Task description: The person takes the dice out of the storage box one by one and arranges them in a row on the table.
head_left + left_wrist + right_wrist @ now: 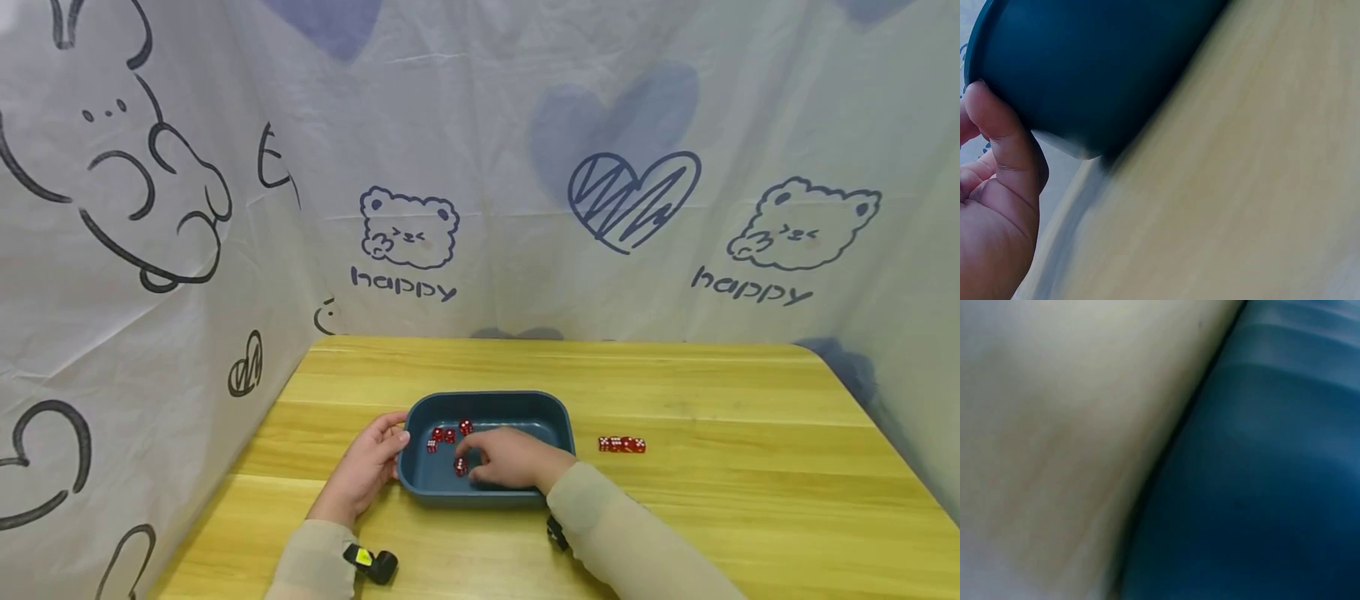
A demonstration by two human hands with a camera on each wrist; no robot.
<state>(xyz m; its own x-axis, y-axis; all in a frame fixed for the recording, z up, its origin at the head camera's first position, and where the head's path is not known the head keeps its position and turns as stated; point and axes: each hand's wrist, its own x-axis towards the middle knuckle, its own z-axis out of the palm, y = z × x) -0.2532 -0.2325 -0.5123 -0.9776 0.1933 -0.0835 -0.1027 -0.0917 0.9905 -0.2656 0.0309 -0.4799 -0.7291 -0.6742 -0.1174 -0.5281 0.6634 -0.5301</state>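
Red dice (449, 435): apparently being picked, lower centre.
Left hand (367, 460): grips blue box (480, 500).
Right hand (512, 457): at one die (461, 467); I cannot tell if fingers pinch.
Next move: probably needs secure pinch.

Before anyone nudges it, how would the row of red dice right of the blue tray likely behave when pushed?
The row of red dice would probably slide before tumbling, given its flat-sided cubes on the wood-grain table. It may split apart, as nothing visible binds it.
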